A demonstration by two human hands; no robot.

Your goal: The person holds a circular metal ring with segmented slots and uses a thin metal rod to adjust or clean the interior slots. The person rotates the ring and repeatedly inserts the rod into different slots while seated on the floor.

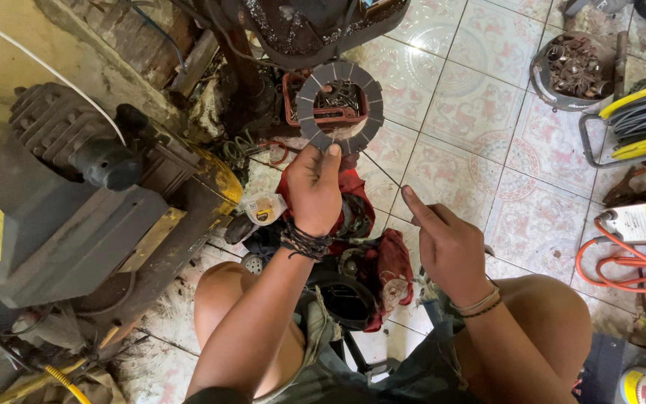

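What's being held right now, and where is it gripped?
The left hand holds a grey ring-shaped disc up by its lower edge, pinched between thumb and fingers. The right hand holds nothing that can be made out.

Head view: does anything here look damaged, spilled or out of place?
Nothing looks spilled or broken. The left hand holds up a flat grey segmented ring by its lower edge; the right hand is empty. The tiled floor is cluttered: an orange hose lies loosely coiled and a bowl of rusty parts sits nearby.

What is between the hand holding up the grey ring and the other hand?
In the head view, between the left hand holding the grey segmented friction ring and the right hand, only patterned floor tile shows.
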